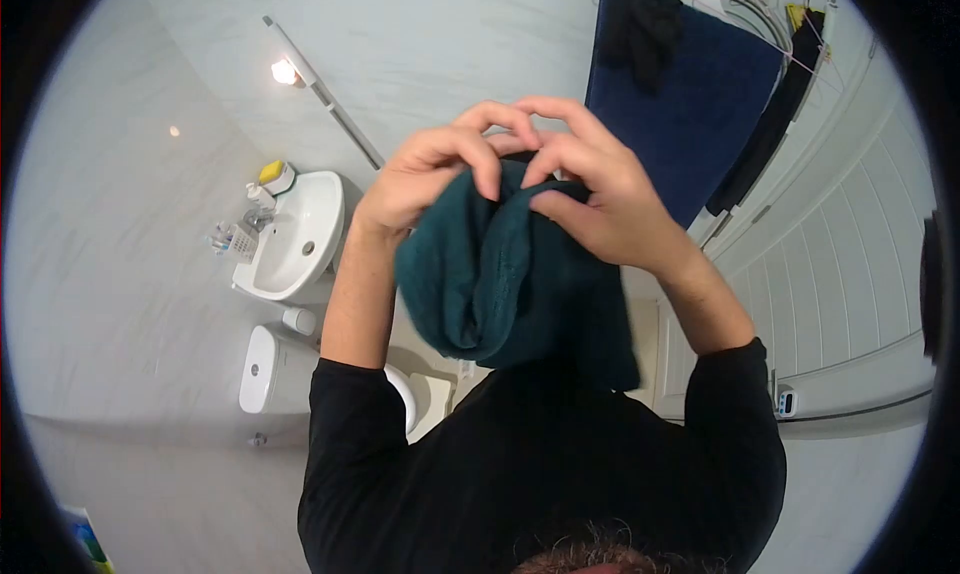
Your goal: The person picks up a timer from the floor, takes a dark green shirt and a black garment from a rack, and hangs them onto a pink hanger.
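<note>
A dark green garment (pixel 460 264) hangs bunched and folded from both hands in front of my chest. Its exact kind is hidden by the folds, though a seam or hem runs down the middle one. My left hand (pixel 440 159) pinches the top edge, with curled fingers over the fabric. On the other side, my right hand (pixel 600 189) grips the gathered edge between thumb and fingers. The fingertips of both hands come close together at the top, and the lower part of the cloth drapes against my black shirt.
On the left are a white washbasin (pixel 325 199) with a yellow sponge (pixel 271 171) beside it, and a toilet cistern (pixel 262 369). A navy towel (pixel 690 94) and a black cloth (pixel 642 34) hang at upper right near hangers. A white door (pixel 830 274) stands at right.
</note>
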The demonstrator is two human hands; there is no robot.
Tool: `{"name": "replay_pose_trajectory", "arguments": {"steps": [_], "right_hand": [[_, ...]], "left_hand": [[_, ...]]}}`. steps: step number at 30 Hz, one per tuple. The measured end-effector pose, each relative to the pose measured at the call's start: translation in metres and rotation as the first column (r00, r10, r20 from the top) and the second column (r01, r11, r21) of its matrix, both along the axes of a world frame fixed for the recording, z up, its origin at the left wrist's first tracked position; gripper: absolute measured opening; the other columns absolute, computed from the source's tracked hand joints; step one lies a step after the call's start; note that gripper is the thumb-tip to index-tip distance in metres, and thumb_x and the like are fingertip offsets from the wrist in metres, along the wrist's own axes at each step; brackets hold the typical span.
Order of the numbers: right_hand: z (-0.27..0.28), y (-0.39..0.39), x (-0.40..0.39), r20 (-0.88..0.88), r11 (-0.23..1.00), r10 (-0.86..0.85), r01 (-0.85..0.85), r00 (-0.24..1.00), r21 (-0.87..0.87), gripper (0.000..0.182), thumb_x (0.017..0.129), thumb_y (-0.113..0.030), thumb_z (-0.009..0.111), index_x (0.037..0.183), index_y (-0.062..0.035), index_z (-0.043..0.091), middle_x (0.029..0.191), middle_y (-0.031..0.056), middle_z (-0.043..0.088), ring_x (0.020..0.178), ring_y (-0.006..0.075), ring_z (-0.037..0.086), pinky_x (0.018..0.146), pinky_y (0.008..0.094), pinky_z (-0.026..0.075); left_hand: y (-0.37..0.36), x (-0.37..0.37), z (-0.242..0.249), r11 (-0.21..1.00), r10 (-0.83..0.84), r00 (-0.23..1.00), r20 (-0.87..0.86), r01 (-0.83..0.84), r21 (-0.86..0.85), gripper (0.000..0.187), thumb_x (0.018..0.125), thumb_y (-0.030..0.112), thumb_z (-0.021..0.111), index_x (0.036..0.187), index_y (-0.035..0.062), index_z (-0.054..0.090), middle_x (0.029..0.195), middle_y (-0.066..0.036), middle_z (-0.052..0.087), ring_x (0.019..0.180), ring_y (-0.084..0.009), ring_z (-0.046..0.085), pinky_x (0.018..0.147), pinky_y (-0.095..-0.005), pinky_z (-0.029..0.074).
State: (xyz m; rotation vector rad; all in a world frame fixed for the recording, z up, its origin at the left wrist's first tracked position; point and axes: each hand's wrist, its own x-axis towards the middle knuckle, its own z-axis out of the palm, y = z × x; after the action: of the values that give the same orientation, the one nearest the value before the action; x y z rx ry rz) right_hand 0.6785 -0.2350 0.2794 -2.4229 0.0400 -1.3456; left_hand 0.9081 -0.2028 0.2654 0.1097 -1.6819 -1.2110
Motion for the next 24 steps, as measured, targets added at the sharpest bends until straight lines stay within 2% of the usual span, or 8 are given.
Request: {"name": "replay_pose_trajectory", "arguments": {"steps": [2, 5, 7, 10, 13, 16, 21, 24], "right_hand": [[-0.001, 0.001, 0.001, -0.184, 0.987, -0.099, 0.120, 0.978, 0.104, 0.017, 0.083, 0.000, 0.073, 0.094, -0.0037, 0.060, 0.098, 0.0099, 0.065, 0.081, 0.0237, 0.066, 0.068, 0.0346, 0.050], [-0.015, -0.001, 0.005, -0.146, 0.948, -0.029, 0.074, 0.989, 0.309, 0.016, 0.087, -0.003, 0.072, 0.096, -0.0030, 0.059, 0.091, 0.0117, 0.065, 0.077, 0.0242, 0.065, 0.067, 0.0342, 0.050], [-0.023, 0.000, 0.004, -0.124, 0.933, -0.081, 0.119, 0.989, 0.339, 0.015, 0.088, -0.005, 0.072, 0.096, -0.0029, 0.059, 0.088, 0.0120, 0.066, 0.075, 0.0244, 0.065, 0.067, 0.0339, 0.049], [-0.027, -0.007, 0.002, -0.086, 0.916, -0.200, 0.218, 0.976, 0.337, 0.016, 0.089, -0.008, 0.072, 0.097, -0.0027, 0.059, 0.084, 0.0119, 0.066, 0.072, 0.0244, 0.064, 0.066, 0.0340, 0.049], [-0.027, -0.020, 0.001, -0.083, 0.894, -0.301, 0.311, 0.950, 0.323, 0.017, 0.089, -0.013, 0.073, 0.096, -0.0024, 0.061, 0.081, 0.0108, 0.067, 0.071, 0.0234, 0.064, 0.066, 0.0340, 0.049], [-0.029, -0.030, 0.001, -0.100, 0.897, -0.333, 0.347, 0.938, 0.272, 0.020, 0.087, -0.020, 0.075, 0.094, -0.0025, 0.068, 0.080, 0.0116, 0.069, 0.068, 0.0236, 0.063, 0.065, 0.0337, 0.048], [-0.030, -0.034, 0.009, -0.138, 0.875, -0.384, 0.408, 0.913, 0.261, 0.022, 0.087, -0.023, 0.075, 0.092, -0.0024, 0.069, 0.078, 0.0122, 0.069, 0.067, 0.0247, 0.064, 0.064, 0.0341, 0.048], [-0.031, -0.039, 0.018, -0.138, 0.854, -0.430, 0.451, 0.892, 0.258, 0.023, 0.087, -0.025, 0.075, 0.092, -0.0027, 0.069, 0.078, 0.0125, 0.069, 0.067, 0.0251, 0.064, 0.064, 0.0347, 0.049]], "left_hand": [[-0.007, 0.000, 0.001, 0.975, 0.179, 0.968, 0.173, -0.152, -0.161, 0.024, 0.086, -0.011, 0.055, 0.093, 0.0036, 0.072, 0.134, -0.013, 0.049, 0.133, -0.0335, 0.050, 0.111, -0.0451, 0.038], [-0.007, 0.005, -0.004, 0.897, 0.432, 0.867, 0.250, -0.381, -0.225, 0.020, 0.086, -0.009, 0.060, 0.095, 0.0037, 0.072, 0.137, -0.012, 0.048, 0.130, -0.0277, 0.052, 0.110, -0.0434, 0.039], [-0.003, 0.006, -0.010, 0.903, 0.427, 0.867, 0.256, -0.392, -0.178, 0.024, 0.089, -0.004, 0.063, 0.110, 0.0048, 0.069, 0.136, -0.012, 0.052, 0.123, -0.0221, 0.055, 0.104, -0.0392, 0.045], [0.017, 0.003, -0.019, 0.856, 0.368, 0.892, 0.262, -0.436, 0.278, 0.024, 0.096, 0.004, 0.065, 0.120, 0.0042, 0.060, 0.138, -0.015, 0.052, 0.114, -0.0184, 0.060, 0.096, -0.0335, 0.050], [0.020, 0.002, -0.038, 0.852, 0.417, 0.904, 0.097, -0.426, 0.305, 0.027, 0.097, 0.000, 0.061, 0.124, 0.0029, 0.054, 0.138, -0.016, 0.056, 0.106, -0.0182, 0.062, 0.091, -0.0313, 0.051], [0.015, 0.008, -0.041, 0.592, 0.800, 0.479, 0.362, -0.730, -0.342, 0.017, 0.091, -0.001, 0.057, 0.108, 0.0000, 0.060, 0.119, -0.015, 0.068, 0.097, -0.0194, 0.067, 0.084, -0.0295, 0.050], [0.009, 0.006, -0.031, 0.564, 0.819, 0.398, 0.414, -0.690, -0.453, 0.026, 0.085, 0.002, 0.064, 0.111, 0.0000, 0.068, 0.118, -0.019, 0.066, 0.100, -0.0327, 0.065, 0.086, -0.0363, 0.052], [0.016, -0.024, -0.028, 0.378, 0.913, 0.209, 0.350, -0.755, -0.536, 0.027, 0.081, 0.007, 0.071, 0.106, -0.0039, 0.064, 0.116, -0.016, 0.063, 0.104, -0.0325, 0.063, 0.089, -0.0372, 0.051]]}}
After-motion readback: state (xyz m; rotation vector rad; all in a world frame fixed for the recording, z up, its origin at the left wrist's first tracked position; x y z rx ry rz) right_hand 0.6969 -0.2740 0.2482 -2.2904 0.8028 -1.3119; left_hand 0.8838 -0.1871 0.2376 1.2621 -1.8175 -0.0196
